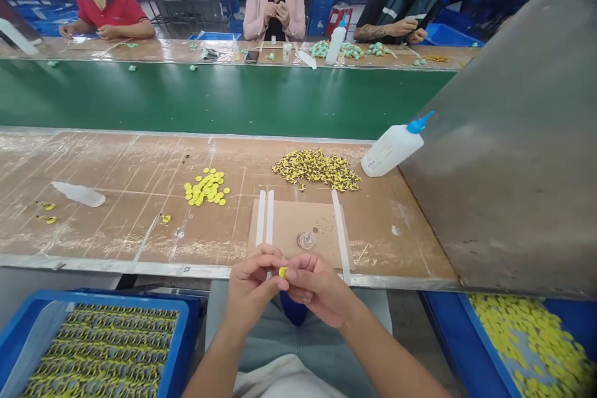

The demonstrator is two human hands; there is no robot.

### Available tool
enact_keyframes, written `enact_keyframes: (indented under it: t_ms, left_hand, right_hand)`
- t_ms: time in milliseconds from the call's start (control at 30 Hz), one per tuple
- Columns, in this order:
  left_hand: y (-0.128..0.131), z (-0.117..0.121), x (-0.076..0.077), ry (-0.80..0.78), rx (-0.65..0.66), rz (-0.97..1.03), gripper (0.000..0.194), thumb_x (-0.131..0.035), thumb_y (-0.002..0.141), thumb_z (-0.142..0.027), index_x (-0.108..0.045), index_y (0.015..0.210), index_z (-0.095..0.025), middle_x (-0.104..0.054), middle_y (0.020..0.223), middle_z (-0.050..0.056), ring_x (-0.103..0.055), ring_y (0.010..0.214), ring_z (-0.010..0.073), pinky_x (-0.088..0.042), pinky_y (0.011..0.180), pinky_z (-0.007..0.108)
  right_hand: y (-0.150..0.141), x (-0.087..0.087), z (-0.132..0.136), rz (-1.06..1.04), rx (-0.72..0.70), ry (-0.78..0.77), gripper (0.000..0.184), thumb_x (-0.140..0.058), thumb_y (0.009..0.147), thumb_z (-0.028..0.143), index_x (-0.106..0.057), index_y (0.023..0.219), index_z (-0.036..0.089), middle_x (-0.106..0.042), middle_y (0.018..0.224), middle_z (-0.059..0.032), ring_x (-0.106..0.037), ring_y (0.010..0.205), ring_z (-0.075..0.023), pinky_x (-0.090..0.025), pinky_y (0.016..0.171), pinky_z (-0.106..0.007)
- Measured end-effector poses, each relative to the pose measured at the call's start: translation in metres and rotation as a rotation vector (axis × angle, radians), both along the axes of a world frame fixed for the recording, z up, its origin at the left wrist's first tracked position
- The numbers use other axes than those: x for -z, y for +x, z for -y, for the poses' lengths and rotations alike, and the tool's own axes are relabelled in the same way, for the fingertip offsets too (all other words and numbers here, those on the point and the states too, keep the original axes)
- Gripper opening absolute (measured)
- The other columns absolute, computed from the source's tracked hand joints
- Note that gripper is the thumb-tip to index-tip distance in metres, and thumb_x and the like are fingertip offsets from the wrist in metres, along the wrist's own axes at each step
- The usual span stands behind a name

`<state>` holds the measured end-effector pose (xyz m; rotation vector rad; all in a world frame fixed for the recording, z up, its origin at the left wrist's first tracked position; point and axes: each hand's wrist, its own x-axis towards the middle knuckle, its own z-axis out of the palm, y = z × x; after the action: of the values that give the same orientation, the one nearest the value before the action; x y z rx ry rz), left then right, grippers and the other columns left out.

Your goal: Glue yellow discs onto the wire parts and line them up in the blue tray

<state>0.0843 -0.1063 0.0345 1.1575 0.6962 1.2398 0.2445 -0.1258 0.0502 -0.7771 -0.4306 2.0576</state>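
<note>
Your left hand (252,283) and right hand (319,286) meet just above your lap, the fingers of both grips closed on a small yellow piece (283,272); keep that pinch steady so the piece doesn't twist. Beside you sit a blue crate (93,296) of yellow-and-black pieces and a second blue crate (487,348) of yellow discs. Ahead on the bench (116,224) lie a cardboard sheet (289,224) with a clear ring (306,240), a loose pile of yellow discs (206,186), a yellow-and-black heap (317,169) and a white squeeze bottle (392,149).
</note>
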Motion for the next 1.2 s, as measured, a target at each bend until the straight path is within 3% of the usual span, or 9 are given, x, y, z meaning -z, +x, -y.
enact_keyframes:
  t_ms: [167,367,600,733,833,900,1033,1200]
  left_hand:
    - [0.012,0.008,0.0,-0.069,0.045,0.049,0.023,-0.088,0.077,-0.031,-0.083,0.099,-0.027,-0.076,0.097,0.008,-0.069,0.093,0.0184,-0.055,0.078,0.023]
    - [0.017,0.012,0.002,-0.159,0.022,0.147,0.024,-0.092,0.071,-0.029,-0.084,0.094,-0.03,-0.076,0.089,0.006,-0.068,0.071,0.0131,-0.052,0.054,0.015]
    - [0.017,0.013,-0.001,-0.21,0.0,0.222,0.023,-0.094,0.066,-0.032,-0.085,0.086,-0.028,-0.075,0.08,0.005,-0.067,0.057,0.0106,-0.056,0.049,0.016]
    - [0.013,0.007,-0.004,-0.289,-0.095,0.3,0.025,-0.095,0.065,-0.033,-0.084,0.086,-0.028,-0.078,0.083,0.005,-0.07,0.057,0.0105,-0.056,0.049,0.013]
    - [0.006,0.002,-0.004,-0.393,-0.186,0.335,0.03,-0.099,0.058,-0.03,-0.084,0.084,-0.027,-0.08,0.085,0.006,-0.072,0.06,0.0101,-0.056,0.054,0.009]
    - [0.001,0.001,-0.003,-0.472,-0.25,0.342,0.035,-0.101,0.052,-0.028,-0.084,0.082,-0.025,-0.081,0.085,0.006,-0.073,0.062,0.0103,-0.057,0.057,0.009]
    - [-0.006,0.003,-0.001,-0.621,-0.345,0.342,0.043,-0.103,0.045,-0.027,-0.083,0.083,-0.021,-0.081,0.086,0.008,-0.075,0.065,0.012,-0.06,0.063,0.011]
    - [-0.015,0.005,0.001,-0.692,-0.391,0.358,0.049,-0.104,0.041,-0.026,-0.083,0.084,-0.017,-0.081,0.091,0.011,-0.076,0.067,0.0134,-0.06,0.064,0.011]
  right_hand:
    - [0.006,-0.004,0.005,-0.001,0.055,0.049,0.037,-0.095,0.068,0.039,-0.07,0.064,0.012,-0.052,0.054,0.004,-0.024,0.043,0.0005,-0.011,0.043,-0.021]
    - [0.008,-0.006,0.003,0.012,0.015,0.069,0.039,-0.096,0.066,0.042,-0.072,0.066,0.011,-0.058,0.057,0.0009,-0.026,0.044,-0.0001,-0.01,0.044,-0.023]
    - [0.01,-0.011,0.005,0.117,-0.066,0.102,0.046,-0.095,0.063,0.052,-0.072,0.069,0.012,-0.064,0.064,-0.0018,-0.029,0.047,-0.0021,-0.012,0.044,-0.023]
    - [0.043,-0.019,-0.017,0.52,-0.04,0.267,0.052,-0.083,0.072,0.064,-0.075,0.08,0.013,-0.064,0.065,-0.0018,-0.037,0.048,-0.0066,-0.024,0.045,-0.023]
    - [0.074,-0.014,-0.058,1.13,0.222,0.417,0.039,-0.073,0.085,0.054,-0.076,0.087,0.015,-0.066,0.069,-0.002,-0.054,0.061,-0.0138,-0.039,0.056,-0.025]
    - [0.087,-0.006,-0.09,1.566,0.195,0.445,0.032,-0.063,0.093,0.048,-0.076,0.093,0.018,-0.067,0.07,-0.0009,-0.059,0.065,-0.0161,-0.041,0.06,-0.026]
    - [0.086,0.011,-0.136,1.786,0.124,0.44,0.022,-0.067,0.092,0.039,-0.075,0.096,0.019,-0.074,0.09,-0.006,-0.066,0.082,-0.0214,-0.044,0.071,-0.029]
    - [0.071,0.021,-0.154,1.937,0.065,0.429,0.025,-0.066,0.094,0.039,-0.073,0.101,0.016,-0.072,0.106,-0.014,-0.066,0.097,-0.0283,-0.045,0.079,-0.033]
